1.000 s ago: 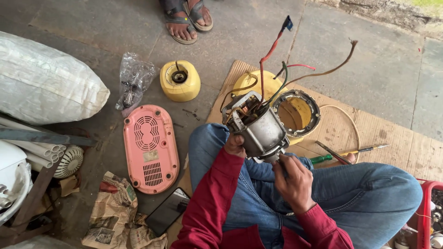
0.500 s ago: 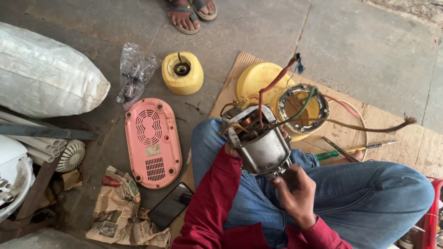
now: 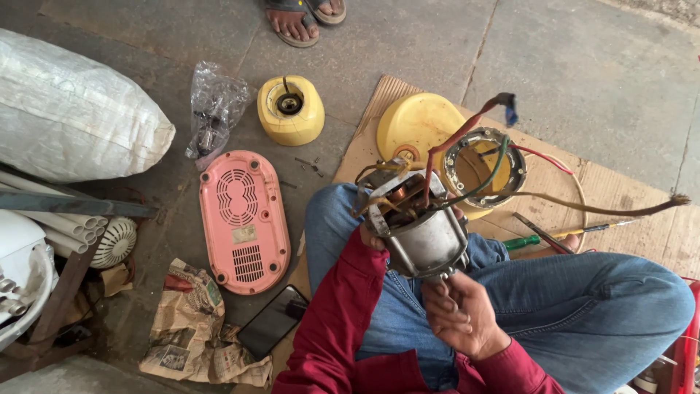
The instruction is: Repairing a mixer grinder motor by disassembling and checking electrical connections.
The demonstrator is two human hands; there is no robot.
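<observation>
While I sit cross-legged on the cardboard sheet [image 3: 627, 197], stock reads:
Motor: electric motor [image 3: 419, 230] at centre, over my lap, coloured wires fanning toward 2 o'clock.
Left hand: left hand [image 3: 375, 235] at motor's 9 o'clock, mostly hidden; fingers wrapped on casing.
Right hand: right hand [image 3: 461, 315] at its 6 o'clock, fingertips bunched, pinching the shaft end.
Nearby: yellow housing [image 3: 426, 124] at 12; pink vented cover [image 3: 242, 219] at 9; green screwdriver [image 3: 555, 235] at 3.

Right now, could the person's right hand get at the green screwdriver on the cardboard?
Probably yes. The right hand is at the motor's underside, and the green screwdriver lies just beyond the knee with nothing over it.
</observation>
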